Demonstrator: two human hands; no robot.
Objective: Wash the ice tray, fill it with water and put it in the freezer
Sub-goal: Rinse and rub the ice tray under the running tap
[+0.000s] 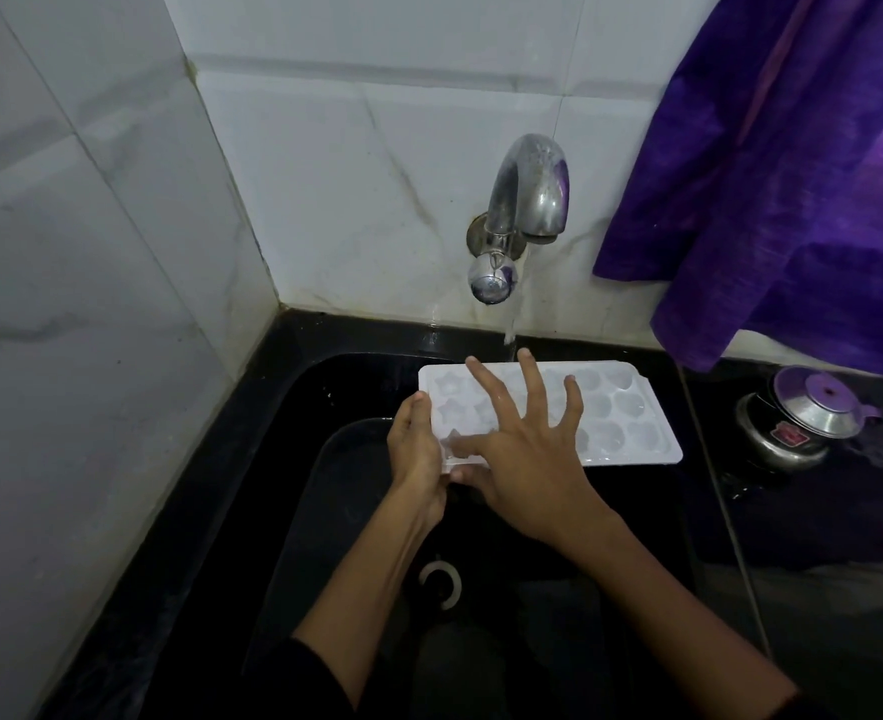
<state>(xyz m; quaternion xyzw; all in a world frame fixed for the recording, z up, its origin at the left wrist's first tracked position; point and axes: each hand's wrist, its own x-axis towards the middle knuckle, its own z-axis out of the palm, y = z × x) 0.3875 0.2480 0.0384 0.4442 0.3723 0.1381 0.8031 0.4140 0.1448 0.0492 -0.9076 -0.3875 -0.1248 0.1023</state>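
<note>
Black stone forms the sink (252,511), and nearest the camera both forearms reach out over its basin, above the drain ring (442,584). The left hand (416,449) grips the near left corner of the ice tray (631,423), thumb on the rim and fingers curled under its edge. The right hand (522,454) lies on top with its fingers spread wide and straight, pressing or rubbing across the moulded cups rather than clasping anything.

The ice tray is held level over the basin, just below and in front of the tap (527,194), whose stream (511,319) falls at the tray's far edge beside the right hand's longest fingers.

By the look of it, the tray is thin white plastic: light when empty, and likely to flex if lifted by one corner. Wet, it will be slippery. Once filled it will be heavier and will probably slop at any tilt, so a hold on both short ends, kept level, seems the safer way to carry it. The rim offers the firmest purchase; the cups themselves give nothing to grip.

To the right, on the black table, stands a small steel pot with a lid (798,418). Beyond it a purple cloth (792,174) hangs against the pale tiled wall (351,174).
</note>
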